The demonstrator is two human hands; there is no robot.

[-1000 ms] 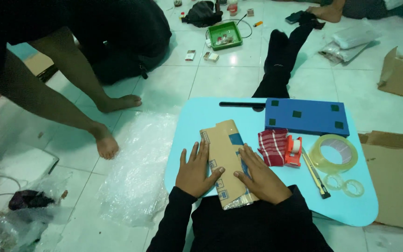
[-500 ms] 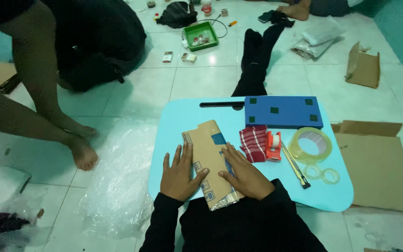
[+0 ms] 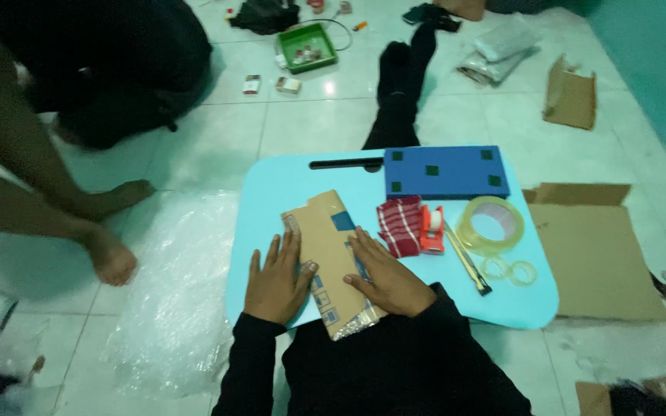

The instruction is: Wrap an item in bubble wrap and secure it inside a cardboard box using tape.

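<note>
While both my hands press it flat, the cardboard parcel (image 3: 331, 262) lies untaped.
My left hand (image 3: 275, 279) and right hand (image 3: 385, 276) rest with fingers spread, gripping nothing; the tape roll (image 3: 491, 223) sits untouched right of the parcel.

White tiled floor (image 3: 333, 127) glossy under dim bluish light, teal wall (image 3: 657, 69) at far right, light-blue low surface (image 3: 279, 181) lay near centre
</note>
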